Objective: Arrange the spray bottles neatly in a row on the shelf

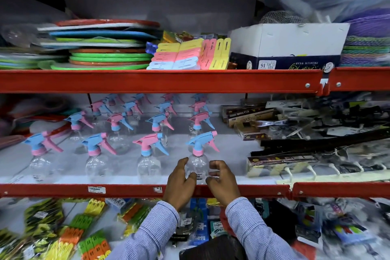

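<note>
Two hands, left hand & right hand, cup the front-right bottle w/ fingers curled loosely round it, prob. to square it w/ the row.

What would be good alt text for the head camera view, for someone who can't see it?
A person's left hand and right hand cup a clear spray bottle with a blue trigger, front right on a red-edged shelf. More pink-and-blue spray bottles stand in rows to its left and behind.
</note>
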The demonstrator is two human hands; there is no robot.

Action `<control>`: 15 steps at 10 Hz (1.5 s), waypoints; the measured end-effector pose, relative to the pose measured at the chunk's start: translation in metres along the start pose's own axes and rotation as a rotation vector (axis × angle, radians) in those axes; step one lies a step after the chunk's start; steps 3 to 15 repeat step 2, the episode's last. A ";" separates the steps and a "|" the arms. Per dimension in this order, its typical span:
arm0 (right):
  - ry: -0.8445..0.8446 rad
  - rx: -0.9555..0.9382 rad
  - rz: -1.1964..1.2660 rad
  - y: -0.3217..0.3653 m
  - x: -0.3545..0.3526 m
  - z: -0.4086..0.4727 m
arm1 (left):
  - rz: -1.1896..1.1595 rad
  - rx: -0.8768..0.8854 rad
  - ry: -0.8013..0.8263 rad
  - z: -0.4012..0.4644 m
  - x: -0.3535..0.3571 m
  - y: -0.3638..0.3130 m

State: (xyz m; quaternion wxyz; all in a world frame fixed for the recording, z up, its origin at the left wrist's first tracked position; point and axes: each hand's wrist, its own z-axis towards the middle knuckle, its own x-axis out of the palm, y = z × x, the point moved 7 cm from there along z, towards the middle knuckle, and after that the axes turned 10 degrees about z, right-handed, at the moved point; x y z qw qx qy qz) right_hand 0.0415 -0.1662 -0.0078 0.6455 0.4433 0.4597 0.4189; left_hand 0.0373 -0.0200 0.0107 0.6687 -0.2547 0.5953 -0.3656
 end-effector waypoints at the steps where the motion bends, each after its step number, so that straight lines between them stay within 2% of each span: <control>1: -0.002 0.000 0.006 -0.003 0.000 0.003 | 0.004 -0.001 0.021 0.003 0.000 0.002; 2: -0.043 -0.012 -0.031 0.001 -0.003 -0.006 | 0.043 0.018 -0.013 -0.003 -0.002 0.000; 15: -0.043 -0.012 -0.031 0.001 -0.003 -0.006 | 0.043 0.018 -0.013 -0.003 -0.002 0.000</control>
